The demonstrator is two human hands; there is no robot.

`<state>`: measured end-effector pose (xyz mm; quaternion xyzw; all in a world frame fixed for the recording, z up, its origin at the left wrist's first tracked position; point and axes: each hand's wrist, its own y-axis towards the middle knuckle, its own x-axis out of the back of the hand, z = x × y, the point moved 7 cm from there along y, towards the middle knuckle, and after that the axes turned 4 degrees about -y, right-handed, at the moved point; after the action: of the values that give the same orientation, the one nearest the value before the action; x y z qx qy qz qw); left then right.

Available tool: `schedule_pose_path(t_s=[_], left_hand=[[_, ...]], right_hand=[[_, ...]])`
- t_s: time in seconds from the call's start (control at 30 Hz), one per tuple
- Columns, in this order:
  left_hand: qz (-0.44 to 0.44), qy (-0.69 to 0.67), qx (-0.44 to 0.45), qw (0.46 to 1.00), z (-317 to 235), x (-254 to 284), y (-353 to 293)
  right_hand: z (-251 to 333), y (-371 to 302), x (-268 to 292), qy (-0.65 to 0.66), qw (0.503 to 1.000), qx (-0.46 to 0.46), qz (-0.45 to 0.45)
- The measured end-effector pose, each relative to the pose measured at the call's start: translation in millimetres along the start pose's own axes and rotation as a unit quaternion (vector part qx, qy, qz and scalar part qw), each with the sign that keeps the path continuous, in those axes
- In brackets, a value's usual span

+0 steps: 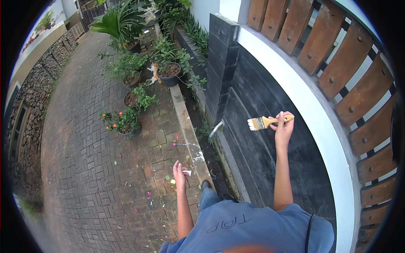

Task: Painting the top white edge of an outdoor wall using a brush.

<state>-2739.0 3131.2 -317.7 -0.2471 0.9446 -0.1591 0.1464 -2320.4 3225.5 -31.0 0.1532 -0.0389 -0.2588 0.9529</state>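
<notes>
My right hand is closed round the wooden handle of a flat paintbrush. The brush lies nearly level in front of the dark grey wall, its pale, whitish bristles pointing left; whether they touch the wall I cannot tell. Lower and to the left, my left hand is held over the paving with its fingers curled. A small white piece shows at its fingers, too small to name. Above the wall runs a curved white band, with brown wooden slats over it.
A narrow gutter with a white pipe lies along the wall's foot. Beside it runs a paint-spotted concrete kerb. Potted plants and an orange-and-white cat are on the brick paving. My shoe is by the kerb.
</notes>
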Motion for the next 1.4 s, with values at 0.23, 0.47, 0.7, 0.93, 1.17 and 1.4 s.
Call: schedule_pose_path(t_s=[0.23, 0.47, 0.7, 0.93, 1.17, 1.4], left_hand=[[-0.004, 0.033, -0.015, 0.999, -72, -11, 59], [-0.011, 0.038, 0.021, 0.999, -83, -23, 94], [-0.039, 0.053, -0.003, 0.998, -118, -21, 138], [0.014, 0.114, 0.013, 0.993, -144, -62, 210], [0.16, 0.169, -0.005, 0.972, -207, -199, 279], [0.323, 0.217, -0.158, 0.907, -299, -347, 276]], right_hand=[[2, 29, -36, -0.001, 0.998, 0.021, -0.055], [-23, 69, -82, 0.021, 0.998, 0.025, -0.046], [-35, 106, -125, 0.015, 0.999, 0.027, -0.008], [-77, 131, -168, 0.007, 1.0, -0.028, -0.004], [-43, 169, -202, -0.03, 0.996, 0.06, -0.061], [56, 185, -249, -0.216, 0.883, 0.408, -0.087]])
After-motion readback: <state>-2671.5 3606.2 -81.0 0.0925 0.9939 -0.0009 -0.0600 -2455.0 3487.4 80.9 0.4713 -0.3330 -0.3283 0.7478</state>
